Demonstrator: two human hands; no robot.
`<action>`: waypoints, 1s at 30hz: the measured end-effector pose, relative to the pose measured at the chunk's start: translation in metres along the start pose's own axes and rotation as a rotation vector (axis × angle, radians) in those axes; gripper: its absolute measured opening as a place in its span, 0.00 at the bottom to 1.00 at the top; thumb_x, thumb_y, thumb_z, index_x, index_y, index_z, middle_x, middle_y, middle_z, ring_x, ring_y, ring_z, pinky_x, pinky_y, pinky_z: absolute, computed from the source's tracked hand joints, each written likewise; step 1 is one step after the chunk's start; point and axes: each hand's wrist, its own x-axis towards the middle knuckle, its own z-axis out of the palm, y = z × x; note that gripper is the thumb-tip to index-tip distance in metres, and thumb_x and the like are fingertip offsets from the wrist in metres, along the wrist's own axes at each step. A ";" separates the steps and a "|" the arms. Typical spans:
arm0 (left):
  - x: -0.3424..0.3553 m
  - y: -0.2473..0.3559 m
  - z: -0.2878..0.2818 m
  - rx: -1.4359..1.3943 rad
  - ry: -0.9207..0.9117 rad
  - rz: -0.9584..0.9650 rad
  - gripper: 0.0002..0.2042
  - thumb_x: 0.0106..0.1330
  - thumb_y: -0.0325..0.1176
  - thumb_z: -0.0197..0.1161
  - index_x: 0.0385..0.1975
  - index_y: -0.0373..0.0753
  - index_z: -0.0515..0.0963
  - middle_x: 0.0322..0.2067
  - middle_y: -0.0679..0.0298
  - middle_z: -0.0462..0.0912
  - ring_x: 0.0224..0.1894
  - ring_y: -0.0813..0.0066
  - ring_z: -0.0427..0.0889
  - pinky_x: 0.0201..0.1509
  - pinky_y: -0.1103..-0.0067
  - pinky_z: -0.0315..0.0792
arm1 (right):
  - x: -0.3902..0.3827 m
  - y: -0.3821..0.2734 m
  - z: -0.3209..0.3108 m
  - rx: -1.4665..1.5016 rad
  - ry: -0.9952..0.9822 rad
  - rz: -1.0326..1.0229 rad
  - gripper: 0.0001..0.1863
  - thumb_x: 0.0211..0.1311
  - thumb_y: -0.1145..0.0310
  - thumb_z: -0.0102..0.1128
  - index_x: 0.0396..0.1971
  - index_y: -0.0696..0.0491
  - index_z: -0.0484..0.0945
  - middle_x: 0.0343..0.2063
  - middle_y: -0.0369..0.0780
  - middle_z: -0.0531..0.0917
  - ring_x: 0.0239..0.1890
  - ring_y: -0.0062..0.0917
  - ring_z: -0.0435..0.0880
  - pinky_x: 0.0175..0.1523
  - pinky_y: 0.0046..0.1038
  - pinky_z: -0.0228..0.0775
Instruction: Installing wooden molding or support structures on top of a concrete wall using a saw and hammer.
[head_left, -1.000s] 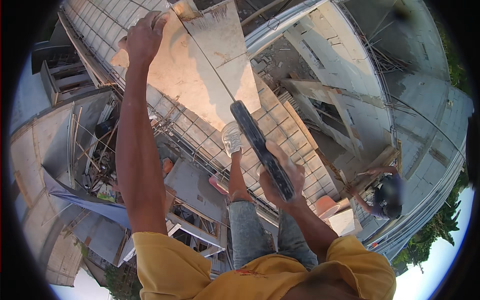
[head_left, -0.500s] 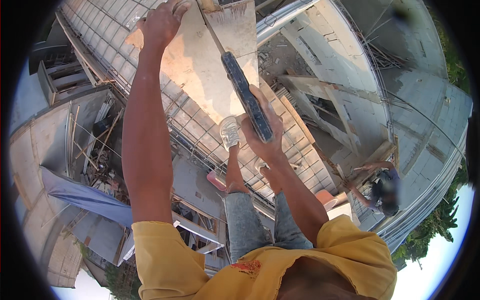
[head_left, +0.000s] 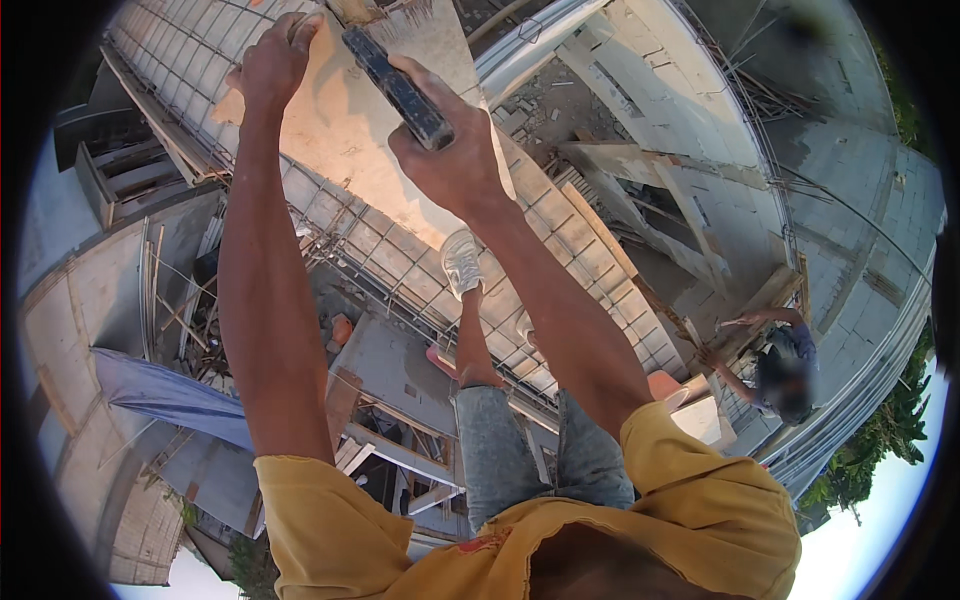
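1. the gridded deck (head_left: 590,265), crossed by thin bars, runs slantwise from upper left to lower right under the work, with a grey wall (head_left: 640,85) beyond its right side.
2. on the deck lies the pale board (head_left: 345,130), ahead of the person. its long axis seems to lean away toward the upper left, and its near corner comes down just beside the person's shoe (head_left: 461,262).
3. another person (head_left: 785,375) is off to the right, well apart from the board.
4. the right hand (head_left: 452,158) is wrapped round the lower end of the dark-handled tool, its grip closed. this hand reaches in from the lower right.
5. the left hand (head_left: 276,62) is at the upper left part of the board, fingers bent; whether they pinch the edge or only press on it, i cannot tell.
6. the dark-handled tool (head_left: 396,86) lies over the board, its handle slanting from the right hand toward the upper left, far end pointing away from the person. i judge this line to be the relation that counts: it passes to the right of the left hand, with a gap between.
7. a small wooden block (head_left: 357,10) sits just past the handle's far end; no blade shows clearly there.
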 end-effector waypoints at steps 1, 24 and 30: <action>0.003 -0.029 0.003 -0.071 -0.024 0.064 0.24 0.66 0.63 0.46 0.53 0.58 0.75 0.45 0.62 0.83 0.51 0.53 0.78 0.54 0.46 0.56 | 0.002 -0.002 0.013 -0.051 -0.001 -0.068 0.38 0.45 0.80 0.59 0.62 0.47 0.66 0.28 0.43 0.82 0.21 0.23 0.78 0.31 0.24 0.71; 0.017 -0.132 0.011 -0.257 -0.159 -0.120 0.27 0.67 0.59 0.47 0.55 0.46 0.73 0.46 0.56 0.82 0.52 0.52 0.78 0.58 0.65 0.65 | -0.280 -0.075 -0.194 -0.635 -0.103 0.294 0.27 0.56 0.66 0.63 0.54 0.60 0.69 0.23 0.39 0.81 0.24 0.28 0.80 0.32 0.26 0.72; 0.005 -0.072 0.005 -0.044 -0.129 -0.070 0.25 0.67 0.62 0.43 0.55 0.54 0.72 0.44 0.55 0.82 0.51 0.51 0.78 0.56 0.56 0.60 | -0.257 -0.052 -0.187 -0.770 0.109 0.193 0.20 0.55 0.70 0.64 0.48 0.57 0.74 0.35 0.45 0.81 0.28 0.35 0.82 0.32 0.30 0.73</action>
